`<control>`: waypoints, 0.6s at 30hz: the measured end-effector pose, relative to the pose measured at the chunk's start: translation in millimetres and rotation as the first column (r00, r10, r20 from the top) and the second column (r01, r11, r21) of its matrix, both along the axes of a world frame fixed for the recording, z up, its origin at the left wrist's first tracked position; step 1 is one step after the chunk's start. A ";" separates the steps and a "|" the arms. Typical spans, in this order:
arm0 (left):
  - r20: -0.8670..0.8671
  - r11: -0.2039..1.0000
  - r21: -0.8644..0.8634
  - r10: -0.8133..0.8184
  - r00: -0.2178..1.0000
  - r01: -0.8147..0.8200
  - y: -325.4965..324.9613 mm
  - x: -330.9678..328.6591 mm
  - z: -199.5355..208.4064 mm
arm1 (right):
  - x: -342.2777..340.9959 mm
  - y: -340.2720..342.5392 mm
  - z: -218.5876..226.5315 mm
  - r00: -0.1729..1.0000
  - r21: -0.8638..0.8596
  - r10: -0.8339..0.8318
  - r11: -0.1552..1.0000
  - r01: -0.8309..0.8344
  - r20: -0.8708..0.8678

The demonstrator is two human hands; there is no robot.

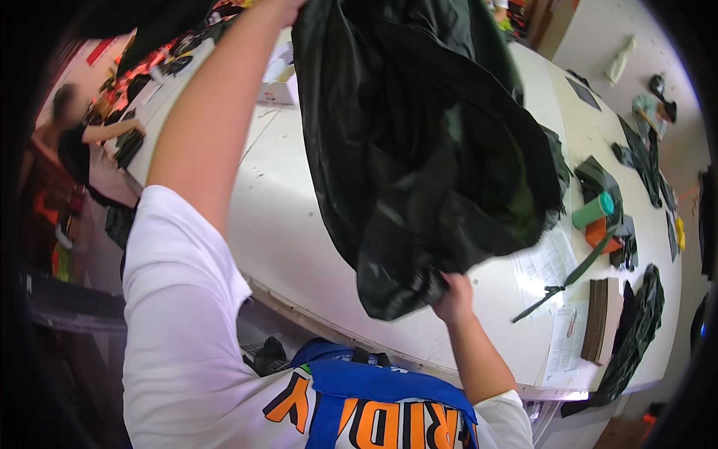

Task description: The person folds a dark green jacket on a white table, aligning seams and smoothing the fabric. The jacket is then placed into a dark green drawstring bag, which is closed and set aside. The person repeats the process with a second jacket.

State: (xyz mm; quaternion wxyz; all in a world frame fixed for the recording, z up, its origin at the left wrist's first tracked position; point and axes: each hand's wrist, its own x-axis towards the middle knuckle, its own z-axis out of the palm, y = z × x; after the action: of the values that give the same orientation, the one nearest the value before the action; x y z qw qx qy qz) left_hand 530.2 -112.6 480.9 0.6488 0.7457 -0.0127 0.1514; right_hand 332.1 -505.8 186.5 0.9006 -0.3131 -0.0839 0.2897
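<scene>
A large, shiny dark green garment [419, 142] is held up in front of me, loose and folded, filling the upper middle of the view. My right hand [455, 299] is closed on its lower edge, the fingers partly hidden by the fabric. At the top edge of the picture, my left arm is raised high. Only a bit of my left hand [286, 7] shows there, at the garment's upper left edge, and the fabric hangs from it. The garment's exact kind is unclear among its folds.
Below lies a long white table [277, 209]. On its right are printed sheets [565, 337], a green cup [593, 210], an orange box [600, 236], a dark strap [580, 269] and more dark cloth [636, 337]. A white box [278, 82] stands behind. Other people work at left and far right.
</scene>
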 end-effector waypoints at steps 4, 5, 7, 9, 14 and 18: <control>0.120 0.788 0.386 0.473 0.873 -0.480 -0.6 79.2 -126.2 | 41.7 10.6 -60.2 0.901 -0.082 -0.201 0.980 0.184 -0.383; 0.160 0.757 0.402 0.496 0.854 -0.515 3.1 80.7 -159.6 | 46.2 6.5 -69.7 0.895 -0.276 -0.282 0.942 0.190 -0.347; -0.020 0.750 0.376 0.593 0.805 -0.544 -3.5 66.4 -208.7 | 48.7 -8.9 -86.8 0.870 -0.618 -0.431 0.758 0.207 -0.238; -0.068 0.711 0.349 0.668 0.741 -0.610 89.7 61.9 -292.5 | 39.4 -25.1 -107.2 0.875 -0.849 -0.472 0.503 0.164 -0.111; -0.566 0.741 0.036 0.568 0.598 -0.671 75.6 11.3 -326.5 | 98.9 -5.4 -34.1 0.619 -0.600 -0.055 0.192 0.776 0.783; 0.162 0.408 0.741 0.662 0.732 -0.533 20.8 -39.9 -354.6 | 208.2 57.9 -54.2 0.666 -0.666 0.034 -0.018 0.745 0.745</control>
State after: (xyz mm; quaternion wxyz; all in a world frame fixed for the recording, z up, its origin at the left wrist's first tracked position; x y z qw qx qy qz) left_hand 490.3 -91.8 126.3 0.1830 0.9054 0.2449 0.2947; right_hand 540.3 -447.9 132.2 0.4222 -0.8992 -0.0430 -0.1064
